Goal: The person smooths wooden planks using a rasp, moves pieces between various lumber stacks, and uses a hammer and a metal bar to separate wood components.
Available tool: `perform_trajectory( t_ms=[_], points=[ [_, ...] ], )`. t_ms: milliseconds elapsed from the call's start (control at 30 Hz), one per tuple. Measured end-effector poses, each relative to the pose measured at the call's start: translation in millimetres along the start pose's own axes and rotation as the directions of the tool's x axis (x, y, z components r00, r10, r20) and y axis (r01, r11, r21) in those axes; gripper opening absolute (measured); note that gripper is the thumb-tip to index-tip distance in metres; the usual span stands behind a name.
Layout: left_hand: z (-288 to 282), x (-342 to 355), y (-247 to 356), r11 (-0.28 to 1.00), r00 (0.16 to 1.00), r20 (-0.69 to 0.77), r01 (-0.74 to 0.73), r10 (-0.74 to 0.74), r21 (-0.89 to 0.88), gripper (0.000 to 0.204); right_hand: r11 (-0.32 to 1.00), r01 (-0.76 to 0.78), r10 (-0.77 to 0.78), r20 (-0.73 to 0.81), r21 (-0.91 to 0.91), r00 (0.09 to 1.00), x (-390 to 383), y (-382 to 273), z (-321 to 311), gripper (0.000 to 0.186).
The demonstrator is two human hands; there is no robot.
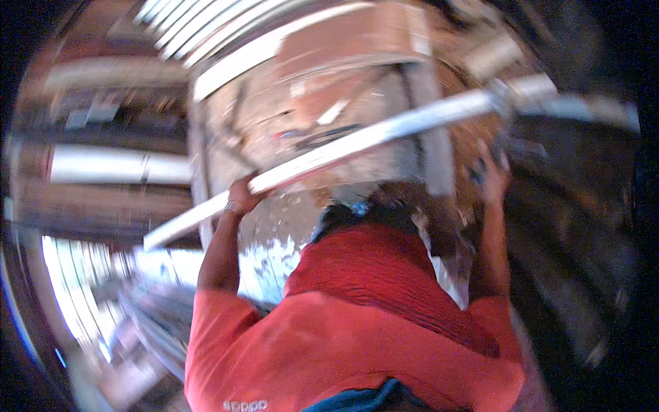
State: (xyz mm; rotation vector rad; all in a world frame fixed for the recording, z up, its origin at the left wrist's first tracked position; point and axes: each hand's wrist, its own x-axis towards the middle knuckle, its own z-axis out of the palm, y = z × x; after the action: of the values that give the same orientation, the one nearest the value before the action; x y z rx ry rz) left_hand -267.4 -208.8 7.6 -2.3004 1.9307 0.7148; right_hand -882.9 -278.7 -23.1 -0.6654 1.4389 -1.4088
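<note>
A long, straight, pale plank (pixel 371 141) slants across in front of me, its left end lower and nearer, its right end higher and farther. My left hand (pixel 245 194) is closed around it towards the left end. Lower than the plank's right part, my right hand (pixel 495 177) is raised with blurred fingers. Something grey (pixel 503 99) shows at the plank just above that hand, but its kind is smeared by motion. Whether my right hand holds anything is unclear. Beneath the plank stands a worn worktable (pixel 405 154), with a dark tool-like thing (pixel 326 137) lying on it.
A reddish-brown board (pixel 343 38) lies at the worktable's far side. Pale slats (pixel 199 27) stand at the far left. Stacked timber and a white length (pixel 120 165) lie to the left. Dark clutter (pixel 570 206) fills the right side.
</note>
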Motion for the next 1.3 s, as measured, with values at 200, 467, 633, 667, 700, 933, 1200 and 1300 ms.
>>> perform_trajectory(
  t_ms=[200,467,633,667,700,933,1200,1300],
  points=[
    [-16.5,-0.5,7.9,1.0,0.999,-0.024,-0.023,0.024,0.02,0.064,0.988,0.137,-0.124,0.164,-0.071,0.979,0.6,54.9,37.2,0.058],
    [-17.7,-17.0,-24.8,0.997,1.0,-0.005,0.004,-0.004,0.075,0.07,-0.117,0.741,-0.516,0.678,-0.661,0.523,-24.9,-2.0,131.0,0.066],
    [0.8,-1.0,-28.7,0.987,0.986,-0.087,-0.134,0.142,0.093,0.054,0.192,0.706,-0.307,0.641,-0.682,0.703,-11.4,1.2,120.0,0.063],
    [-0.9,-6.1,-17.1,0.986,0.987,-0.058,-0.141,0.147,0.088,0.052,0.183,0.723,-0.313,0.657,-0.666,0.685,-1.5,3.5,112.8,0.063],
    [8.6,-5.3,-9.6,0.981,0.979,-0.106,-0.166,0.176,0.099,0.067,0.203,0.72,-0.307,0.655,-0.664,0.69,8.6,5.1,102.2,0.064],
    [32.8,-24.8,12.4,0.97,0.968,-0.055,-0.243,0.244,0.031,0.036,0.428,0.48,0.002,0.532,-0.766,0.847,-5.9,-46.7,115.1,0.072],
    [-1.9,-59.8,-85.1,0.976,0.966,-0.138,-0.219,0.217,0.0,0.047,0.15,0.806,-0.282,0.757,-0.572,0.59,-56.3,6.3,149.2,0.059],
    [-15.0,-57.0,-108.1,0.988,0.984,-0.095,-0.145,0.149,0.048,0.055,0.432,0.621,-0.263,0.568,-0.654,0.78,-83.8,30.5,169.6,0.056]
  ],
)
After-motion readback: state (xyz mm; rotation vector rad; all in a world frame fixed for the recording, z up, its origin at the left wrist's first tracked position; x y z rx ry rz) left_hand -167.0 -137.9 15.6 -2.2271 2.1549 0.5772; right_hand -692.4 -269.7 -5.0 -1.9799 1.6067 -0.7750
